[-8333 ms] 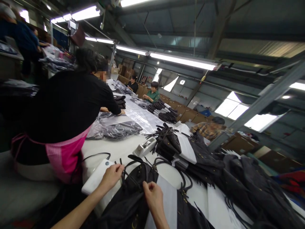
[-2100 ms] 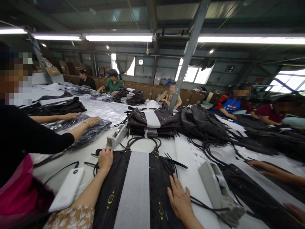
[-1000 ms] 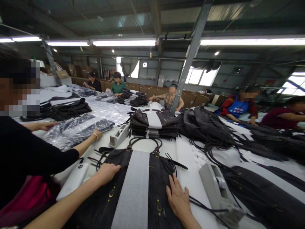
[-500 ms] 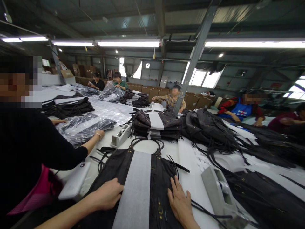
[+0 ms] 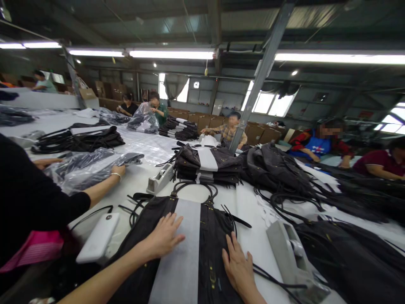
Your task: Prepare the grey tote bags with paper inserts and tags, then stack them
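Note:
A black handbag (image 5: 218, 228) lies flat before me, its looped handles pointing away. Down its middle runs a wide white paper strip (image 5: 185, 253). My left hand (image 5: 166, 234) is open, fingers spread, over the strip's left edge; whether it presses down or hovers I cannot tell. On the bag's right side rests my right hand (image 5: 238, 264), also open with fingers apart. Gold-coloured buckle fittings (image 5: 212, 276) show between the strip and my right hand. Thin black straps stick out at both sides of the bag.
A grey tape dispenser (image 5: 291, 253) stands right of the bag, another dispenser (image 5: 160, 179) beyond it. A white power bank (image 5: 98, 237) lies left. Stacked strip-wrapped bags (image 5: 209, 162) are ahead. A co-worker's hand (image 5: 118, 169) holds a plastic-wrapped bag (image 5: 91, 166). More black bags (image 5: 357, 253) lie right.
My left hand has opened from a curled shape and moved up and right onto the strip. My right hand stays put. The co-worker at left has shifted left with the plastic-wrapped bag.

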Motion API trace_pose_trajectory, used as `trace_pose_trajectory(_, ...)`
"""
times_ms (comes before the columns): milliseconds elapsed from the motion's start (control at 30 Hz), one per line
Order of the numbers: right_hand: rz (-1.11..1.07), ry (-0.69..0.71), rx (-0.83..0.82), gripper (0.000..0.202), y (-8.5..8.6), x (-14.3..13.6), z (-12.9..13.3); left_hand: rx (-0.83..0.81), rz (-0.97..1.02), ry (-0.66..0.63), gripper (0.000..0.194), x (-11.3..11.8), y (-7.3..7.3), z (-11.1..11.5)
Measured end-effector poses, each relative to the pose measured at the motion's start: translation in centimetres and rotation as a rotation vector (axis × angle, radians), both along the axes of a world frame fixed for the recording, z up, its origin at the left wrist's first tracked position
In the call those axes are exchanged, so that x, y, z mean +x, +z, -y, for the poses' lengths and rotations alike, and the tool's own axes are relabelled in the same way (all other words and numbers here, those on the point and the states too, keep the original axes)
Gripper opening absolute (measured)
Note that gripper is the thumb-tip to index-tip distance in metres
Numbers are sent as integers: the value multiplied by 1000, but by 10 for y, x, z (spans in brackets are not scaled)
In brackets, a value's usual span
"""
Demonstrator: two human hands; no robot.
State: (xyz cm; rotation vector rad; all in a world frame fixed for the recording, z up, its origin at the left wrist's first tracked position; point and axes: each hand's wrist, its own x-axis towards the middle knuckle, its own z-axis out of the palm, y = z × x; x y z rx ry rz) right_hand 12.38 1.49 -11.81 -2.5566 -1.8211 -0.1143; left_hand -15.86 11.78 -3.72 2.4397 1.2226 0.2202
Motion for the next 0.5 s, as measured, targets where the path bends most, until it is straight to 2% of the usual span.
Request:
trace_pose_trajectory(100,6,7,0,54,0,1,2,-21,-73,-60,79,33,-23,12)
trace_pose_trajectory(167,4,6,-1,55,-1,1,2,-11,-91,-99,81,48,-40,18)
trace_pose_trajectory(267,-4,-9,-10,55,-2,2,2,34,-91,-93,77,56,-61,24)
trace_pose_trajectory(367,-22,-11,-10,55,-1,1,2,66,-90,-73,77,55,-70,24)
trace_pose_trajectory(500,-59,-7,-12,55,3,-1,5,61,-120,-54,78,54,-69,24)
